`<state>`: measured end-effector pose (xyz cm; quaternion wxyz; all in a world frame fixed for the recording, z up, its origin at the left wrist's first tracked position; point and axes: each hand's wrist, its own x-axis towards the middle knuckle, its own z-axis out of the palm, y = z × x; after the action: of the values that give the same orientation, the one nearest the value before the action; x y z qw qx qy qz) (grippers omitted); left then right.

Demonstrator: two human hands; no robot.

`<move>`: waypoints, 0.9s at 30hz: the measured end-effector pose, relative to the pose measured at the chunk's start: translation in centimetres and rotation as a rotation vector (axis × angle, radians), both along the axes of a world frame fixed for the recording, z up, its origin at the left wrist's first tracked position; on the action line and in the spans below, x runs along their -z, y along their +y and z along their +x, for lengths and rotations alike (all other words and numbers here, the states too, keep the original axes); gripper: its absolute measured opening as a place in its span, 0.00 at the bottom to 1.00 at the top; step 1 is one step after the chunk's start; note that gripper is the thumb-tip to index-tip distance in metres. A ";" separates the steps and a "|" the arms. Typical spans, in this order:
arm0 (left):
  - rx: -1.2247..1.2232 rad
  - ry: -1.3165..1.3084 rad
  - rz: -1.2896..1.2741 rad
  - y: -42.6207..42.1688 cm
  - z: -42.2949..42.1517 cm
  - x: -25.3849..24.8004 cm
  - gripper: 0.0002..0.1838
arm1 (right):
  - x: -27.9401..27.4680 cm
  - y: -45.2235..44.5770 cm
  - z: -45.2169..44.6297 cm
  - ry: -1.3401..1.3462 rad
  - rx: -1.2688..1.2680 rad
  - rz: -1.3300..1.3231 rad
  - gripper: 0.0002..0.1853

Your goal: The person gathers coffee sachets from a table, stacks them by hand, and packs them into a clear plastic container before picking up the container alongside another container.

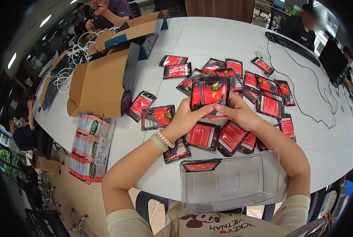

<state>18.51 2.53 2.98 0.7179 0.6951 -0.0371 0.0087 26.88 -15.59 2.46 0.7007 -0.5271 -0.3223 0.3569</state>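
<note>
Between both hands I hold a red-and-black coffee sachet (210,94) above the table. My left hand (185,115) grips its left side and my right hand (239,113) its right side, thumbs meeting at the lower edge. Many similar sachets (269,106) lie scattered and overlapping beyond and below the hands. Some, like the sachet with a cup picture (177,151), sit near my left wrist. Close to my body stands a clear plastic box (230,185), with one sachet (200,165) at its far left corner.
At the left edge, another clear box holds upright Cozy packets (90,148). Open cardboard boxes (101,81) and white cables (78,53) lie behind it. A keyboard (293,46), monitor (333,61) and thin black cables occupy the right. Other people sit around the white table (208,39).
</note>
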 end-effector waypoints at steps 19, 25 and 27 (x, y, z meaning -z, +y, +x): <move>-0.142 0.092 -0.718 1.1 1.2 0.5 0.13 | -2.1 -0.3 -1.5 -0.969 -0.066 -0.624 0.31; -0.105 0.000 -0.751 2.3 1.0 -0.6 0.17 | -1.1 -0.8 0.6 -0.595 0.092 -0.463 0.15; -0.136 0.001 -0.715 2.5 0.8 -0.7 0.19 | -1.4 -1.0 1.1 -0.584 0.211 -0.458 0.11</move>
<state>19.34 5.03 3.69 0.9134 0.4010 0.0149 0.0687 27.95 -16.60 3.81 0.4765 -0.7796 -0.3642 0.1807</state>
